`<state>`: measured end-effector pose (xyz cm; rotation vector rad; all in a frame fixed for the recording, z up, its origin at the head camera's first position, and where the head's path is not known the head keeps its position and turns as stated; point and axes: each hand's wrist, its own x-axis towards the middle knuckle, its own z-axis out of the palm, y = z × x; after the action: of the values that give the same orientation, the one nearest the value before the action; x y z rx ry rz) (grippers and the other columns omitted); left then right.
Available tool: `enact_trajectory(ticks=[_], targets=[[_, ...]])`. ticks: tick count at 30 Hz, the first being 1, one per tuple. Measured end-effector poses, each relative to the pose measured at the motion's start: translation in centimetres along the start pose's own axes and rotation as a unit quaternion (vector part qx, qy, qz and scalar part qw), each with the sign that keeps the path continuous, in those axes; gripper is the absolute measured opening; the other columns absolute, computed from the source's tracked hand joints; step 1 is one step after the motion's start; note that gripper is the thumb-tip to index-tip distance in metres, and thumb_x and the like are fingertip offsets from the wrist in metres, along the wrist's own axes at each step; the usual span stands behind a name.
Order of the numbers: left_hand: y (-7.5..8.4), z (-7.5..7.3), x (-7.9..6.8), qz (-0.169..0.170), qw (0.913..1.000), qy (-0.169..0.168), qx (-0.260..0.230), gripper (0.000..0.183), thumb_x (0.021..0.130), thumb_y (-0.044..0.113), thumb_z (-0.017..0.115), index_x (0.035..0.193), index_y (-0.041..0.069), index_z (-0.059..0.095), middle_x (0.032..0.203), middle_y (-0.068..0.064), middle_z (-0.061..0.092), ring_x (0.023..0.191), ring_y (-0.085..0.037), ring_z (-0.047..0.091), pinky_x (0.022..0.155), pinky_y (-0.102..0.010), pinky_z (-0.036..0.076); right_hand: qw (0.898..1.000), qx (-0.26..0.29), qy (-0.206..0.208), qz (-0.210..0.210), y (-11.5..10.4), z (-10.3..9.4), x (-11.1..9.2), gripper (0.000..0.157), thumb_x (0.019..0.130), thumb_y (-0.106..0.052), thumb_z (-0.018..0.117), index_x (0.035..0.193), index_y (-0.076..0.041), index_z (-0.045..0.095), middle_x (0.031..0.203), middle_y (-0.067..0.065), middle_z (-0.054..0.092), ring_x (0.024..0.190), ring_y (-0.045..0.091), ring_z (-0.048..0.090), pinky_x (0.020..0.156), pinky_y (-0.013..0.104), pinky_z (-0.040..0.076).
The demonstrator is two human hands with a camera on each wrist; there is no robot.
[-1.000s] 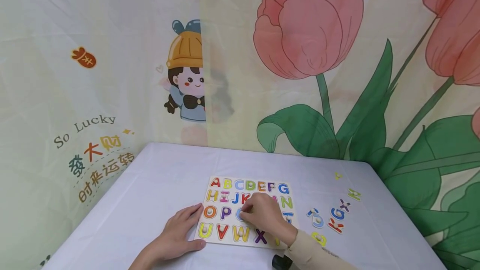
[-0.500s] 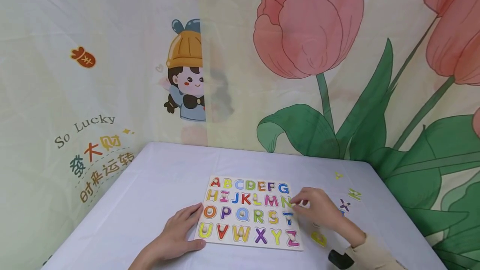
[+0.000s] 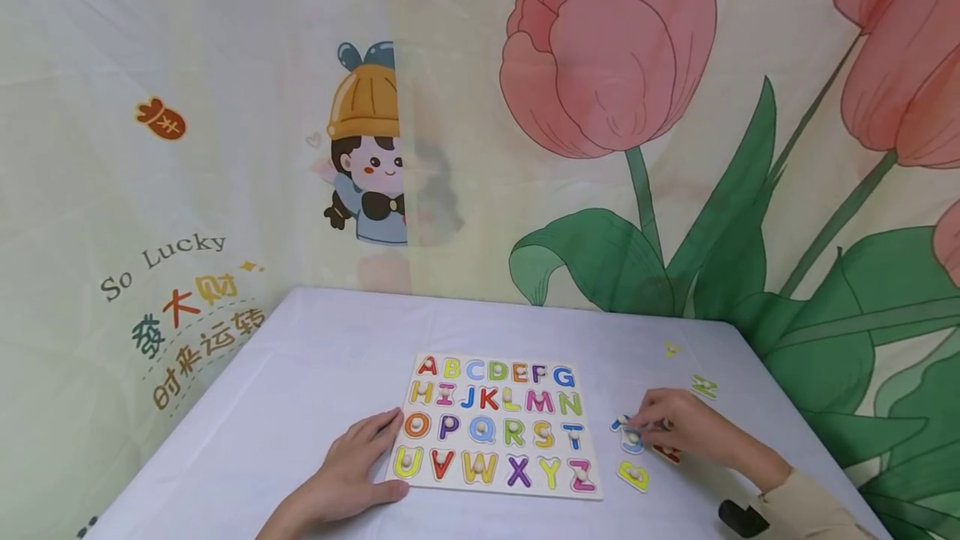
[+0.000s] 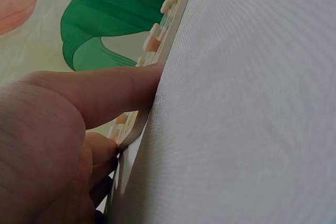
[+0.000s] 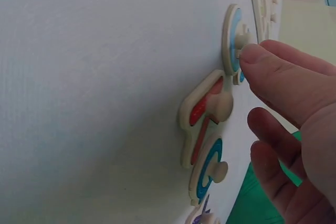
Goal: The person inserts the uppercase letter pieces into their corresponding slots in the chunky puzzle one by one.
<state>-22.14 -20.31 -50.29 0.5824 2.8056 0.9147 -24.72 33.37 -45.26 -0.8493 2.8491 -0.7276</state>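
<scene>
Right hand [image 3: 686, 425] moving from puzzle board [image 3: 461, 446] to light-blue letter [image 5: 234, 27] | half-curled, pinch unclear | left hand [image 3: 348, 465] touching board, fingers spread | letter looking light, rigid; knob [image 5: 242, 40] offering grip

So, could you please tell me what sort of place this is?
Probably an indoor play or filming corner: a white table backed by printed hangings, with an alphabet board and loose letters on it.
</scene>
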Motion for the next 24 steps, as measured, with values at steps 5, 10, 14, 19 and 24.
enact_trajectory(ticks=[5,10,14,19,24], targets=[[0.0,-0.1,-0.1,0.017,0.9998,0.008,-0.003,0.101,0.084,0.053,0.082,0.163,0.006,0.041,0.170,-0.009,0.035,0.156,-0.040,0.026,0.119,-0.073,0.021,1.000,-0.008,-0.013,-0.011,0.0,0.4,0.2,0.022,0.088,-0.012,0.086,0.108,-0.022,0.087,0.094,-0.015,0.066,0.085,0.001,0.058,0.072,0.021,0.057],[-0.1,-0.1,-0.2,0.018,0.9998,0.007,-0.003,0.101,0.084,0.053,0.082,0.164,0.006,0.040,0.170,-0.009,0.034,0.156,-0.040,0.026,0.119,-0.073,0.021,0.999,-0.037,-0.012,-0.014,-0.2,0.6,0.3,0.020,0.088,-0.012,0.086,0.104,-0.025,0.087,0.092,-0.017,0.064,0.083,0.000,0.055,0.071,0.021,0.055],[0.0,-0.1,-0.2,0.018,0.9998,0.006,-0.002,0.101,0.084,0.053,0.082,0.164,0.006,0.040,0.170,-0.009,0.035,0.156,-0.040,0.026,0.119,-0.073,0.022,0.998,-0.059,-0.004,-0.008,-0.5,0.7,0.3,0.017,0.088,-0.014,0.087,0.101,-0.025,0.087,0.091,-0.019,0.064,0.082,-0.001,0.054,0.070,0.021,0.054],[0.1,-0.2,-0.2,0.015,0.9999,0.001,-0.006,0.102,0.084,0.053,0.082,0.164,0.005,0.040,0.170,-0.010,0.034,0.156,-0.040,0.026,0.119,-0.073,0.021,0.996,-0.082,0.013,0.014,-1.0,0.9,0.3,0.013,0.087,-0.017,0.088,0.097,-0.024,0.088,0.087,-0.021,0.063,0.078,-0.002,0.053,0.068,0.022,0.053],[0.1,-0.1,-0.2,0.012,0.9999,0.002,-0.003,0.102,0.084,0.053,0.081,0.164,0.006,0.040,0.170,-0.009,0.034,0.156,-0.040,0.026,0.119,-0.073,0.021,0.992,-0.112,0.043,0.047,-1.8,1.4,0.4,0.009,0.084,-0.018,0.090,0.093,-0.021,0.088,0.081,-0.021,0.061,0.073,-0.003,0.049,0.063,0.021,0.048]])
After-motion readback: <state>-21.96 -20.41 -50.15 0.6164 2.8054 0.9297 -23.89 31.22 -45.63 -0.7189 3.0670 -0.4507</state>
